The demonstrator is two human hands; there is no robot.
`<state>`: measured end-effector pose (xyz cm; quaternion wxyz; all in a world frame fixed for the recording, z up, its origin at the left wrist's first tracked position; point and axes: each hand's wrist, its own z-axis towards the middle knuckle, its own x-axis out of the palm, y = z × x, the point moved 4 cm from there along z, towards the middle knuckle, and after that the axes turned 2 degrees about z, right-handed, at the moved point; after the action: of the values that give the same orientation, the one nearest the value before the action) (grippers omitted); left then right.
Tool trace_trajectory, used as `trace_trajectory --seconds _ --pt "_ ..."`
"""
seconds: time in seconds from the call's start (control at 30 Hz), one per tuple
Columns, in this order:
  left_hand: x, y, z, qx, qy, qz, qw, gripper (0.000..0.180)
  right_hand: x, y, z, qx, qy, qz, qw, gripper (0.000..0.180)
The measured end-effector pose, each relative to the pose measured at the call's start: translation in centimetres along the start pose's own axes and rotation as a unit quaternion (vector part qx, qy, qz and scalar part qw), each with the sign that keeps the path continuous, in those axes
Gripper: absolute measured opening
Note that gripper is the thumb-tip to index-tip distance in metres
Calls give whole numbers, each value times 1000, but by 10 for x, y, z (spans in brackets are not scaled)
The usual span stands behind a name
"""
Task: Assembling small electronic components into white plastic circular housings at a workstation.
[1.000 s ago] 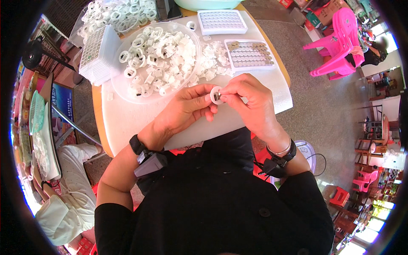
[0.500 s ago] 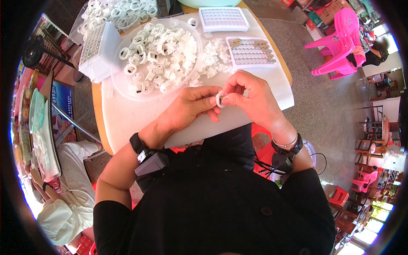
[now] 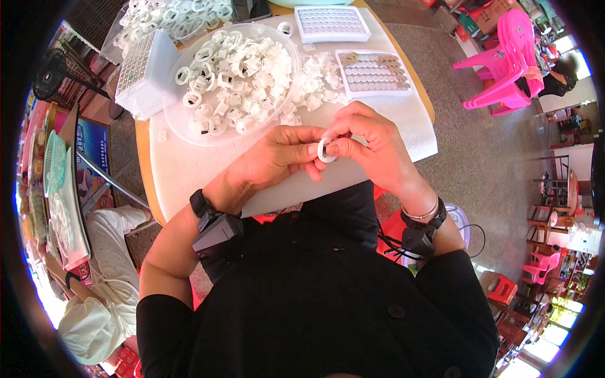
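The left hand (image 3: 275, 156) and right hand (image 3: 373, 143), thumbs closed against fingers, together pinch one white plastic ring (image 3: 322, 153) above the counter (image 3: 189, 173), near a round tray (image 3: 172, 126) heaped with white plastic pieces (image 3: 252, 79).

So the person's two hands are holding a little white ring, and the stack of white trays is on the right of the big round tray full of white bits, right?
Not quite: in the head view, the stack of white trays is on the left of the big round tray. The left hand and right hand do hold the little white ring.
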<state>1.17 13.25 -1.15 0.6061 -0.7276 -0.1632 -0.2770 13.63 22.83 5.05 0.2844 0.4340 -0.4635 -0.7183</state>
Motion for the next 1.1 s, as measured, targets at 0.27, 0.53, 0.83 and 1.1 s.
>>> trace_trajectory --seconds 0.27,0.53,0.83,1.1 --pt "3 -5 -1 7 20 -76 997 33 -3 10 -9 -36 -65 -23 997 24" --pt "2 -3 1 8 -26 -30 999 33 9 21 -11 -143 -98 -194 966 21" --pt "0 0 2 2 -70 34 997 35 18 12 -10 -179 -130 -261 940 18" --pt "-1 1 0 -8 -75 34 997 34 18 10 -11 -186 -138 -294 927 17"
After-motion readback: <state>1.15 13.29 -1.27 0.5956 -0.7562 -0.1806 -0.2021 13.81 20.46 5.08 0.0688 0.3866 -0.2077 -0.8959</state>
